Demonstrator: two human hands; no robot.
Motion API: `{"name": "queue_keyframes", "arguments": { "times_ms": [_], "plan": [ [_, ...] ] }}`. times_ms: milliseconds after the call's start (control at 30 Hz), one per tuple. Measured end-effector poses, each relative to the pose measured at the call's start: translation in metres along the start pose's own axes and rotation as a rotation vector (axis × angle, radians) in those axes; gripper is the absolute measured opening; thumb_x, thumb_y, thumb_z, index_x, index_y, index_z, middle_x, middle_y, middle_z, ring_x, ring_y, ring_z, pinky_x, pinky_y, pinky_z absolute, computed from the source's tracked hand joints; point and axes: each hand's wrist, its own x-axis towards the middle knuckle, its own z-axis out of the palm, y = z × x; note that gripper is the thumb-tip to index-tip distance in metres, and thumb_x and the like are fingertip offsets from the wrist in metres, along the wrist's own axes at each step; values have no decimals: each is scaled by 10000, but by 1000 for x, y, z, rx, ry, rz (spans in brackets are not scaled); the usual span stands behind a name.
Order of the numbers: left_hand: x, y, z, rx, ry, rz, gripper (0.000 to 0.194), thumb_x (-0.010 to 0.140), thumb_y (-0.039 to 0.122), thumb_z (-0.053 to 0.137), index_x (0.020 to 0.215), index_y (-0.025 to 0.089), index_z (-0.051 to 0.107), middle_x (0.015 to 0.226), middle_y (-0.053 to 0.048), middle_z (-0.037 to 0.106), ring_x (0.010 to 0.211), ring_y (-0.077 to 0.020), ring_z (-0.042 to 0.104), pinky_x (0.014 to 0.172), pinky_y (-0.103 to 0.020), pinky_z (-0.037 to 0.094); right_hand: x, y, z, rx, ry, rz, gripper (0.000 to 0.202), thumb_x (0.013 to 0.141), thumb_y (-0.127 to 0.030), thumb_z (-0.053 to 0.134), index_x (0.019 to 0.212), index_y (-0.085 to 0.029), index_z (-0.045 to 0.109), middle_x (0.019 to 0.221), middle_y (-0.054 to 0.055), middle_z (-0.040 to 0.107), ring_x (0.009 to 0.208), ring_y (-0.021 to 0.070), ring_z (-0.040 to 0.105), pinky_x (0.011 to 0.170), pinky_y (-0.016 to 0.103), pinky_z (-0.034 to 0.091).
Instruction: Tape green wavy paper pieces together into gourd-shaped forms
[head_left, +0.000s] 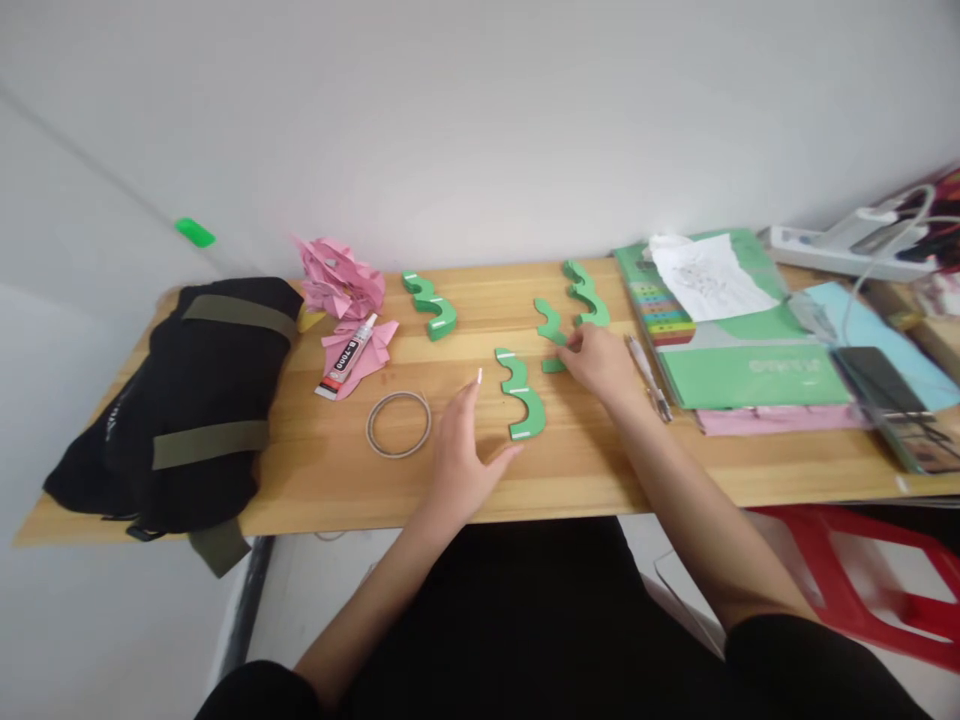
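Note:
Several green wavy pieces lie on the wooden table (465, 490). One piece with white strips (531, 405) is just right of my left hand (463, 450), whose fingers and thumb are spread and hold nothing. My right hand (596, 362) has its fingers closed on another green piece (550, 320), partly hidden under the fingertips. Behind that hand stands a further green piece (589, 295). A fourth one (431, 305) sits farther back on the left.
On the left are a black bag (206, 400), pink folded paper (341, 280), a glue tube (346, 358) and a coiled ring (399, 425). To the right are pens (649, 375), green folders (750, 375), a phone (881, 380) and a power strip (840, 255).

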Motion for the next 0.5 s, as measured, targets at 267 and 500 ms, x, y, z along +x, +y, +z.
{"name": "queue_keyframes", "arguments": {
  "times_ms": [267,500],
  "plan": [
    [-3,13,-18,-788,-46,-309,425,824,238,661,1220,223,509,1141,-75,675,1025,-201,670,965,-396,489,-32,-4,-24,211,-71,-138,154,812,-288,550,797,-175,654,799,61,697,716,181,610,655,293,441],
    [11,23,-15,-949,-144,-324,442,801,184,655,1213,206,496,1091,-60,709,994,-178,684,957,-371,496,-68,0,-28,765,-363,-231,344,756,-510,603,725,-170,642,622,-7,583,554,102,480,536,248,389]
  ]
}}
